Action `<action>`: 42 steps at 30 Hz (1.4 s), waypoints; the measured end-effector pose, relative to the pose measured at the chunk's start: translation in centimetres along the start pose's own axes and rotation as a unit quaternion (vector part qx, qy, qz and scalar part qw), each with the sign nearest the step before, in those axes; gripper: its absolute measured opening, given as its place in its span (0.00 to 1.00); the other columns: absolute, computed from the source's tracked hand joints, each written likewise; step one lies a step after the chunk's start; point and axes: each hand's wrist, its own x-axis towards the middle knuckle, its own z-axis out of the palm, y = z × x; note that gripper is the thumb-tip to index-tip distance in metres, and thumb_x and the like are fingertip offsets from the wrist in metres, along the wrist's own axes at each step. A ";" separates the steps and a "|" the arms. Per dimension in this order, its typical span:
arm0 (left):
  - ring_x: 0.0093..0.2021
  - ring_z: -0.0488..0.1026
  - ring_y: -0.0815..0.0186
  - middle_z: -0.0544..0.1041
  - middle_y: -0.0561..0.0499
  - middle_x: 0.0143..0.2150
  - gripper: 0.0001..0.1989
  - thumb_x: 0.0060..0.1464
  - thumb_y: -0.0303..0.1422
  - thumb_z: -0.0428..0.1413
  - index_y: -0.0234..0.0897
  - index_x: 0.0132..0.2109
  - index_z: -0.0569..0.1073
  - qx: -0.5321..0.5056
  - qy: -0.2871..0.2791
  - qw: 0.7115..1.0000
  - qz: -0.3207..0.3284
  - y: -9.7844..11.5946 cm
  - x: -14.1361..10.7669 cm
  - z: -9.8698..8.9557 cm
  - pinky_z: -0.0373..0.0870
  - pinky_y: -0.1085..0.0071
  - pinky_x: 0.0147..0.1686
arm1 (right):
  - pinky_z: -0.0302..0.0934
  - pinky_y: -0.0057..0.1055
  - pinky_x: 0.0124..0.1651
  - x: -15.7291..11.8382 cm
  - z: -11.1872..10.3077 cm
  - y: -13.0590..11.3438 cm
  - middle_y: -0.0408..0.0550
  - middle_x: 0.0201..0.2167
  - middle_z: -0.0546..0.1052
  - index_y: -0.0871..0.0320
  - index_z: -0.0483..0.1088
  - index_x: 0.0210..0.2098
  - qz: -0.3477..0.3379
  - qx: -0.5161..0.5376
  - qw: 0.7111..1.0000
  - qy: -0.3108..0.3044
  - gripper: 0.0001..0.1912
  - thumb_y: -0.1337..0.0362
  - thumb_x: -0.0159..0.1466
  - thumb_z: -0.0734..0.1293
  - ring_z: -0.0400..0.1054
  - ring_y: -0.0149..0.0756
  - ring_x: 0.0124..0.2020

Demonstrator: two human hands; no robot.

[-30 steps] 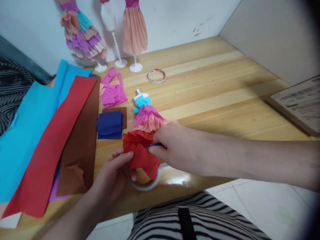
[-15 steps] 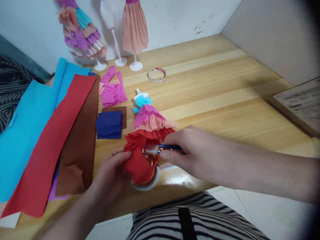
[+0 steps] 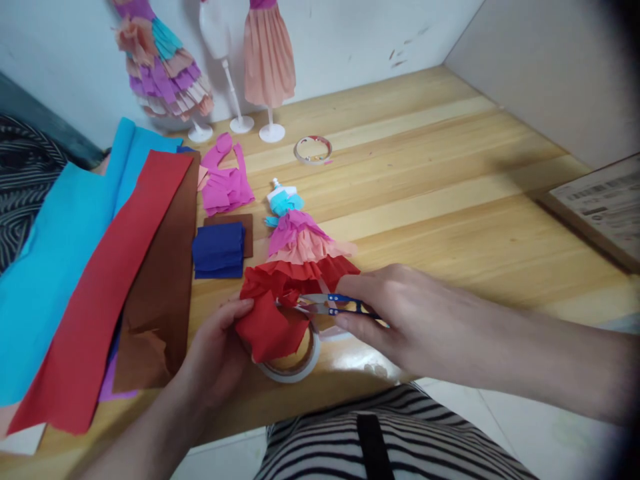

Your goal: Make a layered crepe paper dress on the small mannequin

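My left hand (image 3: 223, 347) is closed on the left edge of a piece of red crepe paper (image 3: 273, 327), thumb on top. In my right hand (image 3: 385, 310) are small blue-handled thread snips (image 3: 333, 305), their blades parted at the paper's upper edge. This red piece joins or overlaps the red bottom ruffle of a small dress form (image 3: 300, 243) lying on the table, dressed in turquoise, magenta, peach and red layers; the exact join is hidden. Beneath the red paper sits a roll of tape (image 3: 313, 357), partly covered.
Blue (image 3: 55, 267), red (image 3: 110, 280) and brown crepe sheets (image 3: 155, 293) lie at left. Folded navy paper (image 3: 219, 250) and magenta scraps (image 3: 227, 187) are nearby. Dressed forms on stands (image 3: 270, 60) line the wall beside a clear ring (image 3: 313, 150). A cardboard box (image 3: 600, 207) is at right.
The snips and my right hand have shifted slightly right, and the blades show more plainly. My left hand and the red paper have moved a little left, exposing more of the tape roll.
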 end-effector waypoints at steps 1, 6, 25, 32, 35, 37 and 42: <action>0.25 0.68 0.71 0.75 0.51 0.27 0.05 0.40 0.26 0.59 0.33 0.29 0.74 -0.003 0.004 1.000 -0.002 0.0 0.0 0.0 0.66 0.77 0.24 | 0.51 0.26 0.25 -0.4 -0.2 0.8 0.47 0.25 0.74 0.60 0.72 0.33 -0.040 0.003 0.999 0.001 0.10 0.63 0.65 0.61 0.65 0.29 0.22; 0.19 0.64 0.72 0.75 0.50 0.27 0.08 0.40 0.29 0.59 0.30 0.32 0.74 0.023 0.004 1.000 -0.015 0.2 -0.2 0.1 0.57 0.77 0.14 | 0.62 0.31 0.36 -1.2 -0.4 6.9 0.52 0.39 0.79 0.57 0.69 0.50 -0.052 0.026 0.983 0.173 0.17 0.57 0.69 0.56 0.72 0.36 0.35; 0.14 0.57 0.75 0.66 0.55 0.18 0.08 0.39 0.32 0.60 0.32 0.27 0.71 0.090 -0.046 0.995 0.012 1.3 -0.3 0.0 0.51 0.79 0.11 | 0.69 0.32 0.42 -0.2 3.2 -0.7 0.56 0.46 0.78 0.61 0.68 0.51 -0.192 -0.058 0.955 0.217 0.16 0.72 0.66 0.57 0.74 0.38 0.43; 0.14 0.58 0.75 0.65 0.55 0.16 0.08 0.39 0.32 0.60 0.33 0.25 0.69 0.092 -0.076 0.993 0.003 0.9 -0.1 -0.5 0.51 0.79 0.11 | 0.48 0.29 0.23 3.3 3.7 -2.3 0.47 0.23 0.74 0.62 0.71 0.32 -0.118 -0.203 0.964 0.122 0.08 0.70 0.65 0.61 0.64 0.32 0.20; 0.13 0.58 0.75 0.64 0.56 0.16 0.09 0.38 0.32 0.60 0.33 0.24 0.68 0.091 -0.069 0.993 0.002 0.7 0.2 -0.7 0.51 0.79 0.10 | 0.43 0.30 0.23 3.2 3.8 -1.9 0.45 0.21 0.71 0.60 0.69 0.28 -0.145 -0.199 0.955 0.166 0.12 0.68 0.67 0.59 0.61 0.30 0.20; 0.13 0.58 0.75 0.64 0.57 0.16 0.09 0.38 0.32 0.60 0.33 0.24 0.67 0.084 -0.058 0.995 -0.002 0.6 0.3 -0.7 0.52 0.79 0.10 | 0.43 0.30 0.24 2.9 3.8 -1.5 0.44 0.20 0.69 0.60 0.69 0.27 -0.169 -0.192 0.946 0.197 0.14 0.68 0.67 0.57 0.59 0.30 0.20; 0.13 0.58 0.75 0.64 0.57 0.16 0.07 0.39 0.30 0.58 0.33 0.24 0.66 0.056 -0.031 0.998 -0.004 0.7 0.5 -0.6 0.52 0.80 0.10 | 0.45 0.30 0.24 2.2 4.0 -0.7 0.42 0.19 0.68 0.59 0.68 0.24 -0.197 -0.191 0.938 0.213 0.15 0.69 0.66 0.59 0.58 0.29 0.19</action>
